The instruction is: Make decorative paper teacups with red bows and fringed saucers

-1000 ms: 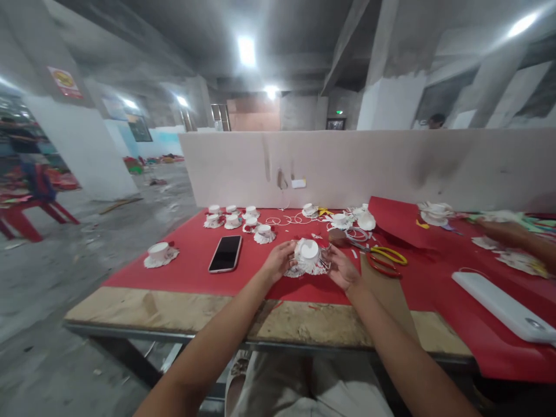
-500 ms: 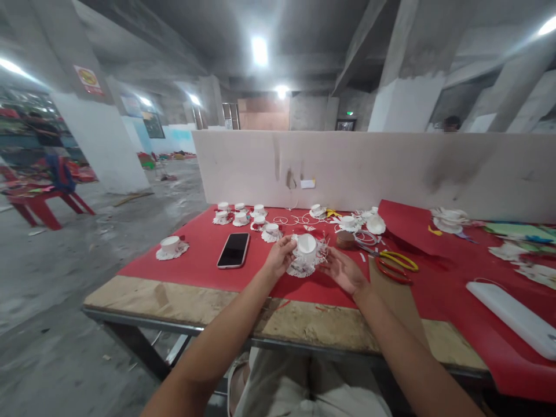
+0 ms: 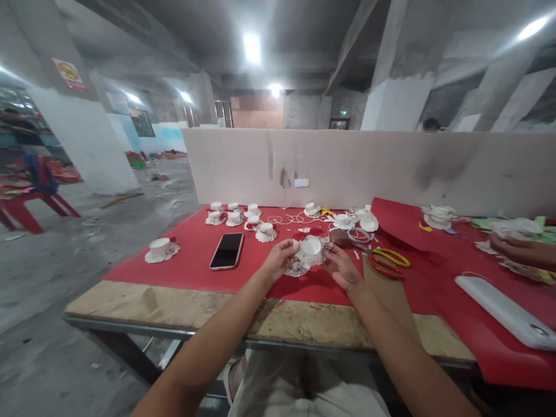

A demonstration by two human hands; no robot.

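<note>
Both my hands hold a small white paper cup on a frilly paper doily [image 3: 310,251] just above the red table cover [image 3: 195,260]. My left hand [image 3: 280,259] grips its left side with curled fingers. My right hand [image 3: 341,267] pinches the right edge of the doily. The cup's bottom faces me, tilted. A second doily piece [image 3: 296,270] lies under my left hand on the table.
A black phone [image 3: 226,251] lies left of my hands. Several finished cup-and-doily pieces [image 3: 234,218] stand behind, one alone [image 3: 161,249] at far left. Scissors with yellow and red handles [image 3: 386,258] lie to the right, beyond them a white power bank [image 3: 506,311]. Another person's hand [image 3: 516,250] works at far right.
The cup has tilted and turned slightly between my hands, and my right hand has closed in on the doily's edge. Another person's hand has come back into view at far right.
</note>
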